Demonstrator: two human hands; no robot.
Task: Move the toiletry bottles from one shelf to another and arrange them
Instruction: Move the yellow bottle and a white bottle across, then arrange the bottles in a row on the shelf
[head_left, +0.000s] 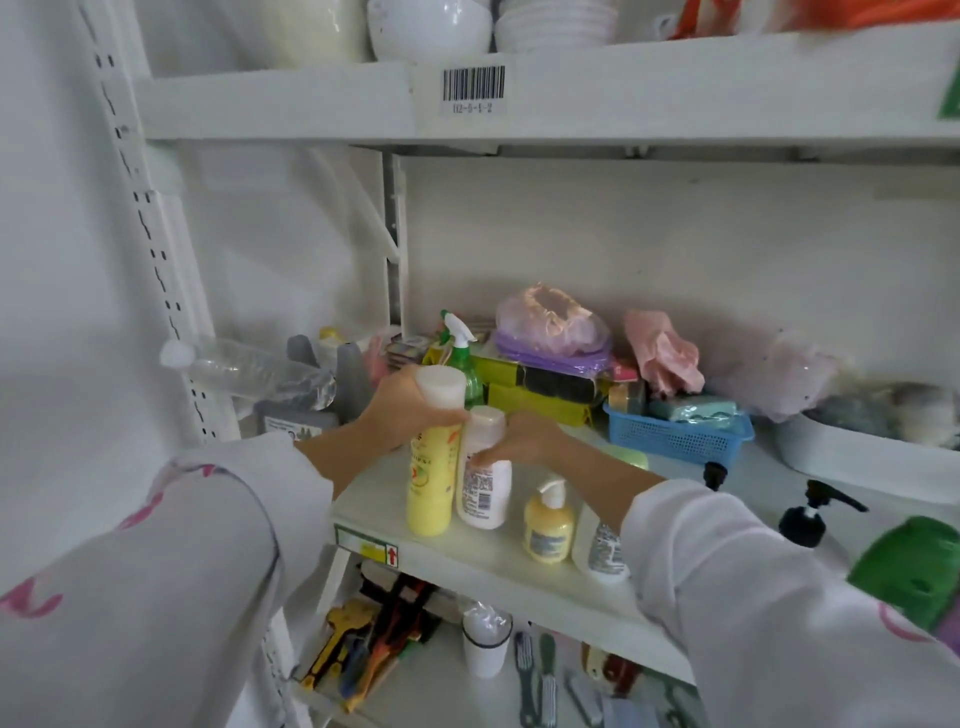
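Observation:
A tall yellow bottle (430, 486) with a white cap stands near the front edge of the middle shelf (524, 577). My left hand (402, 405) grips it just below the cap. A white bottle (483, 480) stands touching its right side, and my right hand (524, 440) is wrapped around its upper part. To the right stand a small yellow pump bottle (548, 525) and a white bottle (600, 551), partly hidden by my right sleeve. Further right are a black pump head (810, 514) and a green bottle (914, 571).
A green spray bottle (464, 358), yellow boxes (540, 395), a blue basket (675, 434) and bagged items fill the back of the shelf. A clear bottle (254, 371) lies at the left. White bowls (431, 26) sit on the shelf above; brushes and tools lie below.

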